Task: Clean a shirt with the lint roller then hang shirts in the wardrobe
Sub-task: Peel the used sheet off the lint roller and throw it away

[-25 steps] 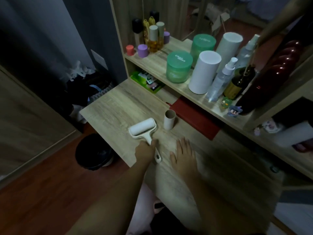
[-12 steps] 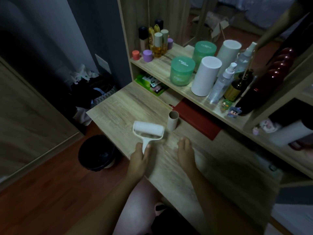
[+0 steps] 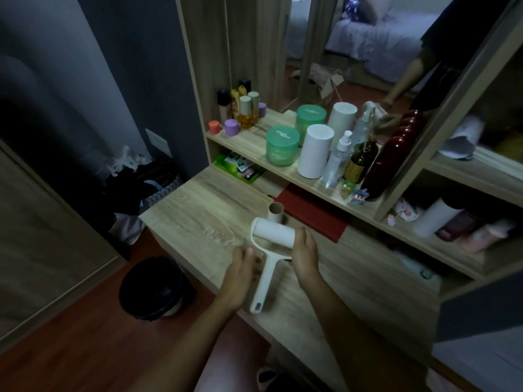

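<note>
Gripping is not yet settled at this moment: the lint roller (image 3: 272, 244) lies over the near part of the bench (image 3: 198, 205), its handle pointing toward the near edge and its white roll toward the shelving. The left hand (image 3: 243, 271) is placed just left of the handle with the fingers loosely curled; whether they touch the handle cannot be told, and nothing is seen clasped in them. The right hand (image 3: 304, 257) is held half open against the right end of the roll, where it seems to steady or cup the roll rather than to close on it. No shirt is in view, so the task is judged to be at its very start.

For the step to be done well, the handle should be taken in one hand, low on its length, and the roll should be left free to turn. The sticky surface is best kept off the wood and off the palm, since its tack would be spent there. Should a fresh sheet be needed, the roll may be held at its ends while the outer layer is peeled.

Just beyond the roll an empty cardboard tube (image 3: 275, 212) stands upright; a careless lift could knock it over. A red book (image 3: 311, 213) lies farther back, partly under the shelf (image 3: 254, 140), on which jars and bottles are crowded. Left of the bench, on the floor, a dark bin (image 3: 150, 287) is seen.
</note>
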Tool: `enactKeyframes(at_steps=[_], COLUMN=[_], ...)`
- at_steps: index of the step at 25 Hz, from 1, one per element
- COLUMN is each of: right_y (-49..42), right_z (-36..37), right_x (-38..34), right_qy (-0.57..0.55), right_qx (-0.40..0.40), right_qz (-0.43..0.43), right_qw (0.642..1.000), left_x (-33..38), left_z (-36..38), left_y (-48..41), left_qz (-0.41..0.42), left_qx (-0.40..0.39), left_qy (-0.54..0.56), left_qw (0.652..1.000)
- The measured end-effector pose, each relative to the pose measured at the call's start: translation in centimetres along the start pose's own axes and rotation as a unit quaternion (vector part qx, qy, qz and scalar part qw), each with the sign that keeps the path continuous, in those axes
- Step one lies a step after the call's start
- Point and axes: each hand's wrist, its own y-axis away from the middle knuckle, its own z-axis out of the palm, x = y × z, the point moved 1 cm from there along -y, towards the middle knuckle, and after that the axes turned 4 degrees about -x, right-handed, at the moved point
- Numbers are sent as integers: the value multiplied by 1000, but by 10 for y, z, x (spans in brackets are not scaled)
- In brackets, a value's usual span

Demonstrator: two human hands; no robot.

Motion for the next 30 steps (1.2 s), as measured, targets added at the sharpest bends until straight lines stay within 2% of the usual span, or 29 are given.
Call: enactKeyframes(at_steps=[2, 5, 9, 13, 20, 22, 26, 30], right_y=[2, 5, 7, 7, 13, 16, 17, 20], right_z=[-5, -7, -8, -13, -17, -17, -16, -17], right_x=[-10, -23, -34, -40, -53, -53, -47, -41], right_qy=[23, 59, 46, 47, 80, 93, 96, 103], right_qx=[-1, 1, 31, 28, 43, 49, 63, 40], right_qz=[-35, -93, -125, -141, -201, -208, -196, -198], right_qw=[999, 994, 991, 989, 975, 972, 974, 974], left_x=[20, 48, 64, 70, 81, 84, 85, 80], left_z=[-11, -23, -27, -34, -22, -21, -16, -7], left_y=[-8, -15, -15, -16, -10, -10, -8, -8], left_qz=[31, 120, 152, 148, 135, 146, 174, 148], left_qx=[45, 47, 60, -1, -9, -16, 17, 67], left_qy=[52, -3, -14, -19, 67, 48, -11, 7], left_qw=[997, 992, 986, 989, 989, 988, 985, 987])
